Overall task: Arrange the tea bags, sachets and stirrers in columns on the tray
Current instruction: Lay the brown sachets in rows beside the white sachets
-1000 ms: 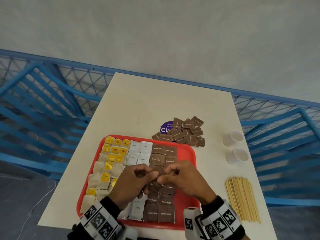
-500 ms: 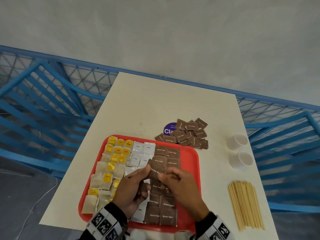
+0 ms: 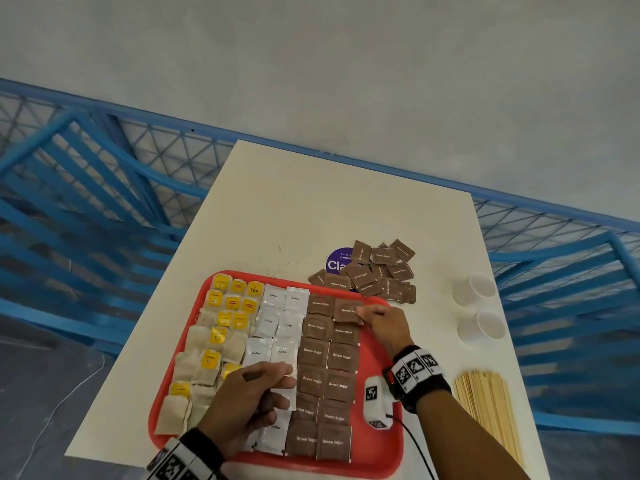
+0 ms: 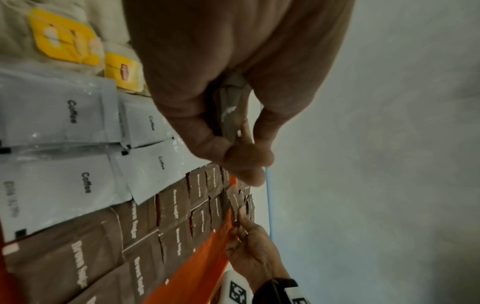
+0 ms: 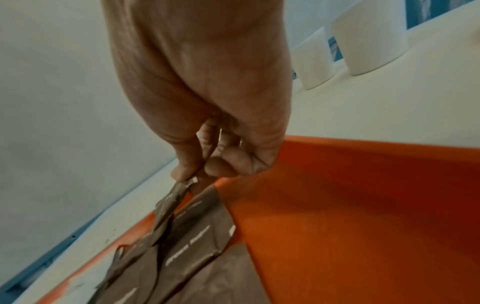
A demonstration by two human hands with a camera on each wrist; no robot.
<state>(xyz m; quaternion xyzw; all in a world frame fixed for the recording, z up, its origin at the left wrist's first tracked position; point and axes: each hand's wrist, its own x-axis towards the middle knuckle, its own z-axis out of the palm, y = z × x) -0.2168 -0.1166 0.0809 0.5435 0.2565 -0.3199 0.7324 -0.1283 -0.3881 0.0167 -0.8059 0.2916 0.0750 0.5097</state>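
Note:
A red tray (image 3: 379, 445) holds columns of tea bags (image 3: 221, 327) with yellow tags, white coffee sachets (image 3: 277, 327) and brown sugar sachets (image 3: 327, 368). My right hand (image 3: 367, 315) is at the far end of the brown columns and pinches the corner of one brown sugar sachet (image 3: 347, 310) lying there. In the right wrist view, thumb and fingers of that hand (image 5: 197, 170) nip this sachet's (image 5: 200, 218) raised corner. My left hand (image 3: 284, 386) hovers over the near coffee sachets. In the left wrist view this hand (image 4: 233, 144) grips a thin stack of brown sachets (image 4: 230, 111), seen edge-on.
A loose pile of brown sugar sachets (image 3: 375, 271) lies on the white table beyond the tray, partly over a purple sticker (image 3: 335, 263). Two white cups (image 3: 476, 289) stand at the right. Wooden stirrers (image 3: 485, 410) lie in a bundle near the right edge. Blue railings surround the table.
Both hands were together over the tray's middle. The right hand has moved to the far end with one brown sachet, and the left has drawn back toward me with the stack.

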